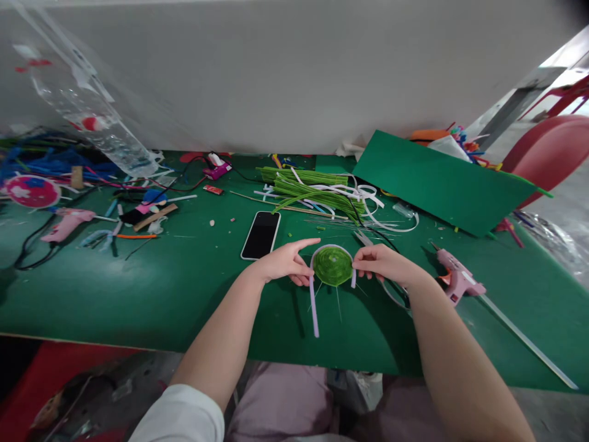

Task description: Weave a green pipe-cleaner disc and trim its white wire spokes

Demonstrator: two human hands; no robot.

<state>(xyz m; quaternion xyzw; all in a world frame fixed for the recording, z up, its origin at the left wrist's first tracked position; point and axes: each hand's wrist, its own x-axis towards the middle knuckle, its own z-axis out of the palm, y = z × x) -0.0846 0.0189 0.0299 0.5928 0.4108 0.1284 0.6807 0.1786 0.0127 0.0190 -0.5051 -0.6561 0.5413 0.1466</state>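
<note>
A round disc of coiled green pipe cleaner (332, 266) is held just over the green table, with thin clear strands sticking out below it. Around its far edge bends a lilac pipe cleaner (315, 313), whose longer end hangs down at the left and shorter end at the right. My left hand (289, 261) pinches this pipe cleaner at the disc's left edge, index finger stretched out above. At the right edge, my right hand (381, 264) grips the other end between thumb and fingers. Scissors (363, 238) lie behind my right hand, partly hidden by it.
A phone (261, 235) lies left of the disc. Behind are bundled green pipe cleaners (317, 193). Pink glue guns lie right (460, 276) and far left (68, 224). A green board (437, 178) leans at back right; a plastic bottle (92, 116) stands back left.
</note>
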